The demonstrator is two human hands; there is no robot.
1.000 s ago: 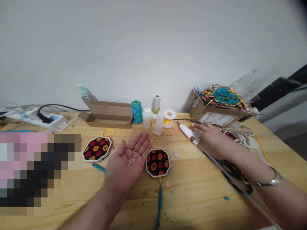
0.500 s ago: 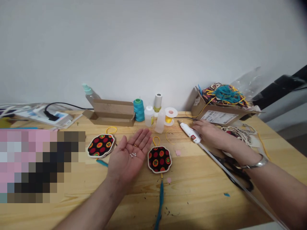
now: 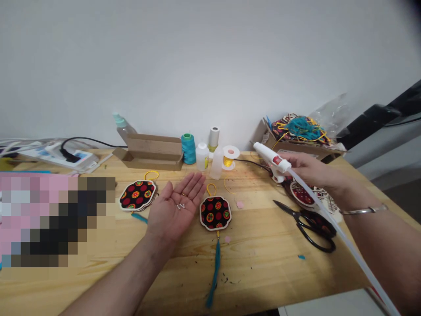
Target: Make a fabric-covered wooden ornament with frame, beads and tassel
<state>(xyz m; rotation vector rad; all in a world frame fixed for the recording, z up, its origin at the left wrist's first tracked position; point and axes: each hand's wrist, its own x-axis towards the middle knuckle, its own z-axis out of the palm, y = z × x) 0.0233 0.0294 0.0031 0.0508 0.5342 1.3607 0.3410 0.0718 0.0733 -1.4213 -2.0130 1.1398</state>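
- Foreground, lower middle: a teal tassel trails from a black floral fabric ornament, flat on the pine workbench.
- Lower right: black-handled scissors lie open, under a long glue stick.
- Centre left: left hand lies wide open, palm up, small white beads cupped in the palm.
- Right of centre: right hand grips a white hot glue gun clear of the bench, nozzle toward upper left.
- Left of the palm: a stack of matching ornaments.
- Far edge: a teal thread cone, a gold wire spool, and a cardboard box.
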